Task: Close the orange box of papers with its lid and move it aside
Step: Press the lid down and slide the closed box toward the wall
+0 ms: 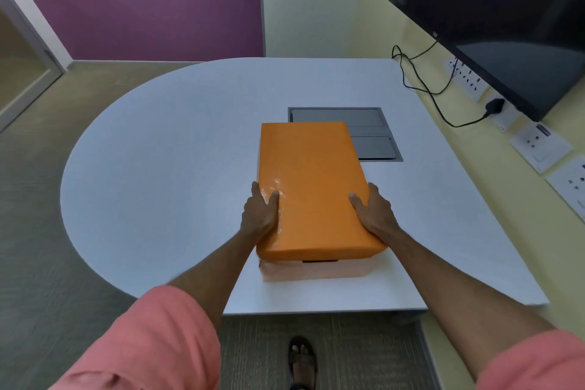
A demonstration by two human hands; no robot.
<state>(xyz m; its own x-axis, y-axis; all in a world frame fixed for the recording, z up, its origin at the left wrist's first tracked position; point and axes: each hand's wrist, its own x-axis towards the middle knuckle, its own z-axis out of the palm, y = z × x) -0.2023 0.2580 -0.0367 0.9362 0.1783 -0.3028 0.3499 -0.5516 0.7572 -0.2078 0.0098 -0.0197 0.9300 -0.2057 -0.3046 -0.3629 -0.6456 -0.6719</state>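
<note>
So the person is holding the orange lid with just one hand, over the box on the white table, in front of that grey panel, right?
Not quite: both hands hold it. In the head view the left hand grips the left edge of the orange lid and the right hand grips its right edge. The rest stands: the lid sits over the box on the white table, in front of the grey panel.

Plain orange lid (308,180) with a glossy sheen near its left edge; paler orange box (316,269) beneath. Pale blue-grey desk (177,149) with an inset grey panel (376,142). Salmon-pink sleeves (152,342). Purple wall (142,0), cream wall (323,0), black screen (506,9), grey-green textured carpet (34,215).
</note>
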